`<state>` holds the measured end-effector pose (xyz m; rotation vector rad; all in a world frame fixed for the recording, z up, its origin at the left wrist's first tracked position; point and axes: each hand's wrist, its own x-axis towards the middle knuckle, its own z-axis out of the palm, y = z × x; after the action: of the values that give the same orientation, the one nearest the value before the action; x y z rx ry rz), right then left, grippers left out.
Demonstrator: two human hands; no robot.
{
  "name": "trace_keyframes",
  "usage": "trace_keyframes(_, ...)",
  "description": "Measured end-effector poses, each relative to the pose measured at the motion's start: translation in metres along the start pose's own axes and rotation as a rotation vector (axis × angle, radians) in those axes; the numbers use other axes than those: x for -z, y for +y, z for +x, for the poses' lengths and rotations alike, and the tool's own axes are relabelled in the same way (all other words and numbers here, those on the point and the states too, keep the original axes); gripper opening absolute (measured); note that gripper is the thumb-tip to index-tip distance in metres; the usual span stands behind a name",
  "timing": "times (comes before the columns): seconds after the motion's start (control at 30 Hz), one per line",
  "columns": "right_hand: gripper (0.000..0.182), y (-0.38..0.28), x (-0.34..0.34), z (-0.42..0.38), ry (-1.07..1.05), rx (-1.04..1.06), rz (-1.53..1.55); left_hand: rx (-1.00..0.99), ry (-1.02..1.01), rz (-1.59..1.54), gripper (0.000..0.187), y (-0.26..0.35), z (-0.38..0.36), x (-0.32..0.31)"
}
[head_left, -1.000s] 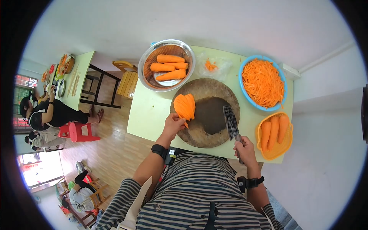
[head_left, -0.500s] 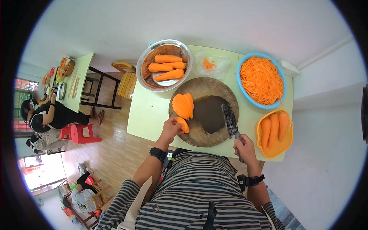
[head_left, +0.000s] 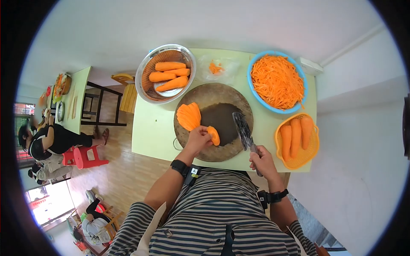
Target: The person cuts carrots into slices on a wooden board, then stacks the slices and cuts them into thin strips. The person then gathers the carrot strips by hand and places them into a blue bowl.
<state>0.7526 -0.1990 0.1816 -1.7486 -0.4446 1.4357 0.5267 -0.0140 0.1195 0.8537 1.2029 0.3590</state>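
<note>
A round wooden chopping board [head_left: 200, 152] lies on the pale green table. My left hand [head_left: 199, 140] is closed on a short piece of carrot [head_left: 213, 135] over the board's near side. Beyond that hand, a fanned stack of carrot slices [head_left: 188, 116] rests on the board's left part. My right hand [head_left: 263, 161] grips the handle of a cleaver [head_left: 242, 130], whose blade, flecked with wet marks, sits over the board's right edge. A dark wet patch covers the board's middle.
A steel bowl [head_left: 139, 81] of whole carrots stands back left, beside a plastic bag [head_left: 226, 66] with carrot scraps. At right are a blue basin [head_left: 306, 87] of shredded carrot and a yellow basket [head_left: 315, 147] of carrots. Other people sit at far left.
My left hand has brought the carrot piece rightward and inward over the board, and its angle has turned. The cleaver stays in my right hand. The whole view has shifted slightly.
</note>
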Motion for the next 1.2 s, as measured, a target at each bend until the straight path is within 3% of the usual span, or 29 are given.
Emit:
trace_keyframes(0.3,0.024,-0.007,-0.002,-0.005,-0.011,-0.011,-0.091,-0.033,-0.045,-0.070,0.025,0.004,0.035,-0.035)
trace_keyframes(0.47,0.028,-0.003,-0.018,-0.008,0.064,-0.034,-0.115,-0.059,-0.022,0.368,0.032,0.019,0.039,-0.035)
trace_keyframes(0.6,0.031,-0.005,-0.040,-0.016,0.169,-0.045,-0.168,-0.075,-0.050,0.377,0.032,0.010,0.043,-0.036)
trace_keyframes(0.63,0.031,-0.005,-0.045,-0.017,0.173,-0.059,-0.190,-0.163,-0.022,0.409,0.033,0.001,0.048,-0.037)
trace_keyframes(0.73,0.029,-0.005,-0.061,-0.021,0.284,0.198,-0.563,-0.256,0.035,0.439,0.033,-0.015,0.051,-0.038)
trace_keyframes(0.9,0.028,-0.009,-0.062,-0.016,0.216,0.194,-0.617,-0.289,0.096,0.459,0.033,-0.017,0.050,-0.042)
trace_keyframes(0.97,0.027,-0.011,-0.057,-0.013,0.230,0.180,-0.621,-0.209,0.104,0.326,0.035,-0.012,0.049,-0.045)
trace_keyframes(1.2,0.032,-0.012,-0.037,0.005,0.197,0.323,-0.572,-0.171,0.157,0.254,0.035,0.002,0.043,-0.052)
